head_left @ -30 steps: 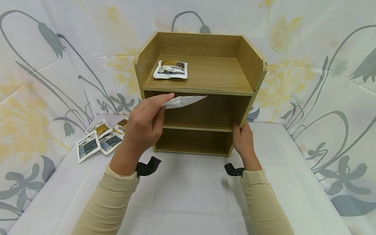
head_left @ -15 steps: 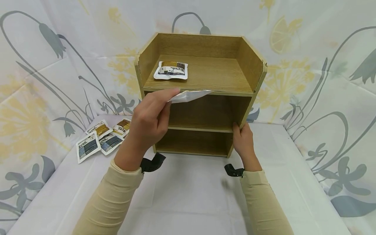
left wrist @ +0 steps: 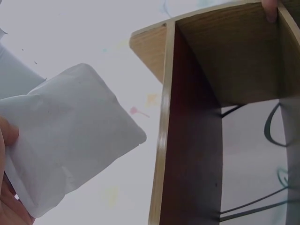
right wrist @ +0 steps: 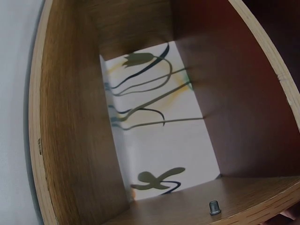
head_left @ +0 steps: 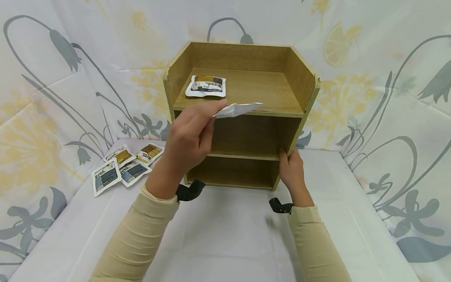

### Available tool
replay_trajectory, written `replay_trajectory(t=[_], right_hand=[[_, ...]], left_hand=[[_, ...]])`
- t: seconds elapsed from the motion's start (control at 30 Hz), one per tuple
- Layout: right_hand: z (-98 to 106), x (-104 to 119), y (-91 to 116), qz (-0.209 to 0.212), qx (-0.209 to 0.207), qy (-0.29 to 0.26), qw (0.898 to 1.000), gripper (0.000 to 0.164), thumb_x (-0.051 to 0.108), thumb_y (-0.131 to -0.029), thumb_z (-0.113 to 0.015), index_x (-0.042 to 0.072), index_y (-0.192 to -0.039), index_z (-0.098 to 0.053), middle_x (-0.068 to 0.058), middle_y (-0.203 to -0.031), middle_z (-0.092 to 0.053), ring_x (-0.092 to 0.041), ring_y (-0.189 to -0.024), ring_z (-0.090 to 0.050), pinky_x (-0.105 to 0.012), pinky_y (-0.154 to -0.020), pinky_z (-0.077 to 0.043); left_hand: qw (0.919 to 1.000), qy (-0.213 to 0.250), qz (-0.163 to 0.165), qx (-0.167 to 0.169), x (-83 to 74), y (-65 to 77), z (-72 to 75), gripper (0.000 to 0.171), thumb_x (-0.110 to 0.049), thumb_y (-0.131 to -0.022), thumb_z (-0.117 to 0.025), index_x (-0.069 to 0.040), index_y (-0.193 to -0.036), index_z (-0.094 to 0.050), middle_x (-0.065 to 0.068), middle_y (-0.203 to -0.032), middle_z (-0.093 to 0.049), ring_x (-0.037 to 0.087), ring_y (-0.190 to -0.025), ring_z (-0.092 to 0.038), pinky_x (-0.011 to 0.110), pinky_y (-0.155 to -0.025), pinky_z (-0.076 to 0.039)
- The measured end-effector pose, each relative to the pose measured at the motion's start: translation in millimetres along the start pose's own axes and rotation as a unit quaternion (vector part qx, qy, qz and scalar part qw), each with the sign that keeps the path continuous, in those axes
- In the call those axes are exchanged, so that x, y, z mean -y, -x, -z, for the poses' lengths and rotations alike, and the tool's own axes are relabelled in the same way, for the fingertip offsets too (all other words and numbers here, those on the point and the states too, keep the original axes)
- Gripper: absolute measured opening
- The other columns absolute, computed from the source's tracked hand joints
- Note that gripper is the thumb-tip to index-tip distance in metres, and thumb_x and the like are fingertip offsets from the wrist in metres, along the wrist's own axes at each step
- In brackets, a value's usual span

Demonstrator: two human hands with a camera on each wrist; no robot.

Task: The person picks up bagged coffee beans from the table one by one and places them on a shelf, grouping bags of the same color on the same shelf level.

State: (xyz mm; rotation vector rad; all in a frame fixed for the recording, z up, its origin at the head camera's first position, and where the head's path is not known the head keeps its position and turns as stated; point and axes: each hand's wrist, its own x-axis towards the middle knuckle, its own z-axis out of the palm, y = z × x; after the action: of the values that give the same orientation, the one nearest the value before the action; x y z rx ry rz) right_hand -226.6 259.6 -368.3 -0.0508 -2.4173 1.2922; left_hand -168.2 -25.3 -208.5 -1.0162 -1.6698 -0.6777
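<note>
My left hand [head_left: 190, 137] pinches a flat white packet [left wrist: 75, 136] by one edge, thumb below and fingers above. In the head view the packet is seen nearly edge-on, in front of the top shelf's front edge. A small wooden shelf unit [head_left: 243, 113] stands at the back of the table, with two compartments under an open top. My right hand [head_left: 292, 172] grips its right side panel, low down near the middle board. On the top shelf, at the left, lies another packet [head_left: 206, 86] with a brown and white label, face up.
Several labelled packets, among them a blue-labelled packet [head_left: 106, 176] and a brown-labelled packet [head_left: 149, 152], lie in a loose pile at the left. A white cloth [head_left: 225, 243] covers the table. Flower-patterned fabric [head_left: 370, 98] hangs behind. A metal peg [right wrist: 214, 207] juts inside the shelf unit.
My left hand has moved right and upward with the white packet, from before the upper compartment to the top shelf's edge. The right hand keeps its hold on the side panel.
</note>
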Motion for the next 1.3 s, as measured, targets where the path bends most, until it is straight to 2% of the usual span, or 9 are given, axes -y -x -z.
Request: replay_trajectory(t=[0.37, 0.67, 0.87, 1.3], right_hand=[[0.0, -1.2, 0.1, 0.001, 0.011, -0.01, 1.0, 0.051, 0.04, -0.103, -0.033, 0.003, -0.137, -0.043, -0.025, -0.127, -0.055, -0.041, -0.111, -0.058, -0.057, -0.088, -0.05], [-0.1, -2.3, 0.2, 0.005, 0.005, -0.007, 1.0, 0.05, 0.039, -0.103, -0.033, 0.003, -0.136, -0.044, -0.025, -0.126, -0.056, -0.041, -0.108, -0.059, -0.057, -0.083, -0.052], [-0.5, -3.9, -0.4, 0.008, 0.002, -0.005, 1.0, 0.051, 0.039, -0.103, -0.034, 0.002, -0.137, -0.044, -0.025, -0.127, -0.055, -0.041, -0.11, -0.059, -0.057, -0.085, -0.052], [-0.4, -2.8, -1.4, 0.002, 0.003, -0.007, 1.0, 0.05, 0.039, -0.103, -0.033, 0.003, -0.137, -0.044, -0.025, -0.127, -0.055, -0.041, -0.11, -0.06, -0.057, -0.084, -0.053]], left_hand=[[0.9991, -0.026, -0.025, 0.021, 6.3, -2.6, -12.1, 0.033, 0.006, -0.093, -0.044, -0.001, -0.119, -0.063, 0.012, -0.111, -0.071, 0.026, -0.095, -0.067, 0.037, -0.087, -0.054], [0.9973, -0.045, -0.04, 0.041, 8.5, -6.6, -20.2, 0.035, 0.004, -0.093, -0.042, -0.002, -0.12, -0.064, 0.011, -0.114, -0.071, 0.025, -0.102, -0.067, 0.037, -0.087, -0.054], [0.9962, -0.044, -0.049, 0.058, 8.6, -8.2, -25.7, 0.034, 0.004, -0.094, -0.045, -0.003, -0.12, -0.064, 0.011, -0.114, -0.07, 0.026, -0.103, -0.067, 0.037, -0.088, -0.053], [0.9904, -0.059, -0.038, 0.12, 9.1, -11.9, -40.1, 0.03, 0.003, -0.093, -0.05, -0.006, -0.117, -0.067, 0.009, -0.115, -0.071, 0.025, -0.107, -0.066, 0.038, -0.095, -0.052]])
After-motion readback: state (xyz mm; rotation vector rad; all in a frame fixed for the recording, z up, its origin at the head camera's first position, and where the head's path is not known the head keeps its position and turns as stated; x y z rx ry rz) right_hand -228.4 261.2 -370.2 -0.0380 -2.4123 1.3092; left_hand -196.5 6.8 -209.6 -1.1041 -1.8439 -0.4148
